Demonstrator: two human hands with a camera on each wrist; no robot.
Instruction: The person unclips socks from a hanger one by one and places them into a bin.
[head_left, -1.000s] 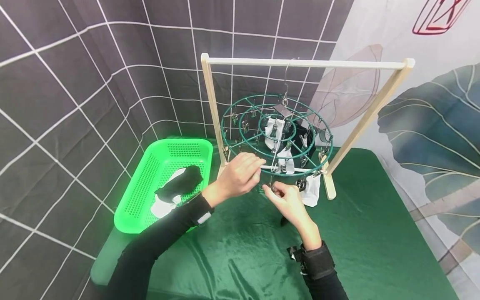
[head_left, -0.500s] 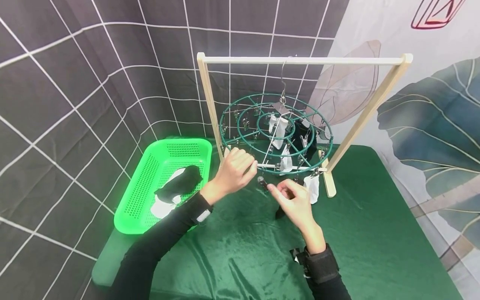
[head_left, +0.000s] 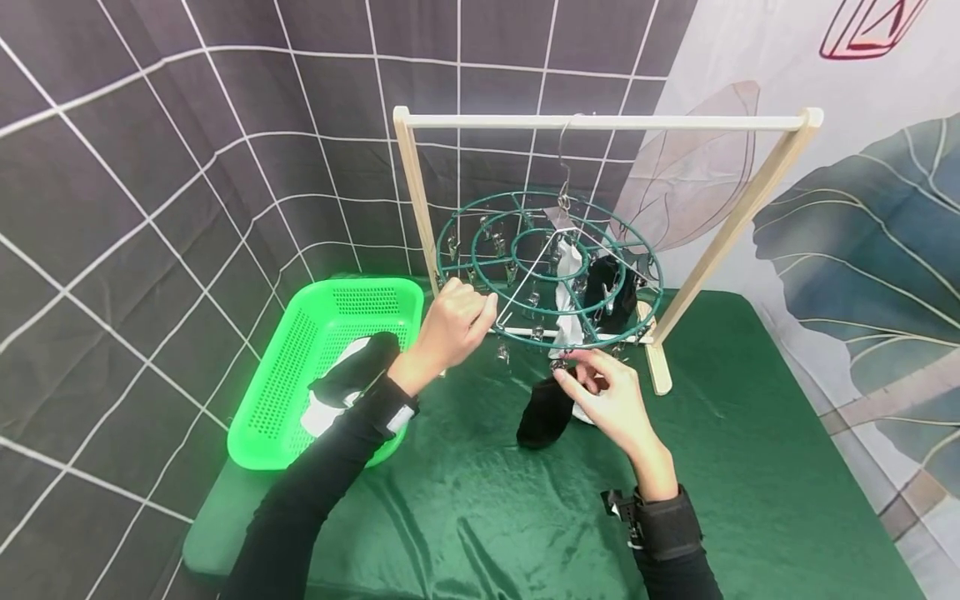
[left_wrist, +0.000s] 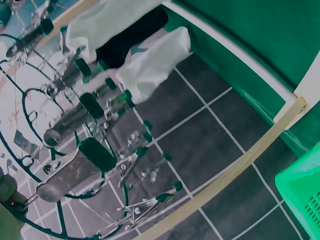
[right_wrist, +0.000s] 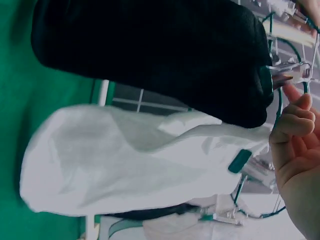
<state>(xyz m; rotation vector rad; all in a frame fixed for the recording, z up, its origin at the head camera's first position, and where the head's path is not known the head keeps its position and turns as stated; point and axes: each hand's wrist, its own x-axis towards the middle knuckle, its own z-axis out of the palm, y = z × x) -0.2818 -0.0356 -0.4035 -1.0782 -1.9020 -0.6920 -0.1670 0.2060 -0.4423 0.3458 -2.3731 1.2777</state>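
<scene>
A round green clip hanger hangs from a wooden stand. My left hand grips its rim at the near left; in the left wrist view only fingertips show there. My right hand is at the near rim, thumb and forefinger pinching a metal clip. From that clip hangs a black sock, large in the right wrist view. Beside it a white sock hangs from another clip. Further back on the hanger are a white sock and another black sock.
A bright green basket at the left holds black and white socks. The stand's white top bar and wooden legs frame the hanger. Several bare clips dangle from it. Green cloth covers the table.
The hanger has turned, bringing the near black sock into fuller view. My left hand has moved left with the rim. My right hand has shifted right, to the clip above the black sock.
</scene>
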